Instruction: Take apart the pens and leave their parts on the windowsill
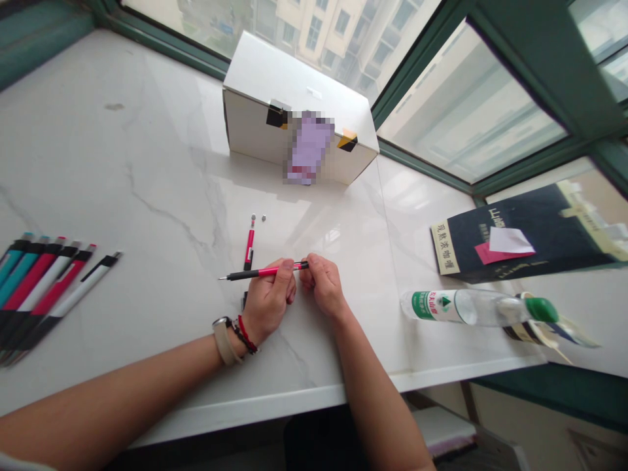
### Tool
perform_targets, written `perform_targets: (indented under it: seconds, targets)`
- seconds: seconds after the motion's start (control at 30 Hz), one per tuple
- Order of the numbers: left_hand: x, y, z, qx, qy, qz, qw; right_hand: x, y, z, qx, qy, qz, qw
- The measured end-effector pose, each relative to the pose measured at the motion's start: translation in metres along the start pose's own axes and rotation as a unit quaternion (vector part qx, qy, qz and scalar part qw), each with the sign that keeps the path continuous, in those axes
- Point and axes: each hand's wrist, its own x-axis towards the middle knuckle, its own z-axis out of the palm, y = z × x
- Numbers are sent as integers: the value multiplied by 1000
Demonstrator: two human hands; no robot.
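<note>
My left hand (269,299) is closed around a red-and-black mechanical pencil (266,271), thumb on top, its silver tip pointing left. At the pencil's back end, my right hand (322,282) pinches the part with the black clip; what lies inside those fingers is hidden. Just beyond my hands, a second red mechanical pencil (249,250) lies on the table, partly covered by the held pencil and my left hand. Near its top end rest two small silver caps (263,218).
A row of several red, white and teal pencils (46,281) lies at the left on the white marbled table (161,314). A white box (260,134) with a phone (310,147) against it stands by the window. At the right are a water bottle (483,307) and a dark paper bag (471,222).
</note>
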Motion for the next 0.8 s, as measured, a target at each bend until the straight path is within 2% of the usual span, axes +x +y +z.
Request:
perform_targets:
  seconds: [0.33,0.63,0.8]
  targets:
    - [0,-4,0,-10,10,6,1000,-1,-8,4,0,13,-12,1000]
    - [-1,-3,1,-11,6,8,1000,-1,0,2,-25,30,-7,999]
    - [-1,-2,1,-16,2,14,1000,-1,-6,5,26,13,-7,1000]
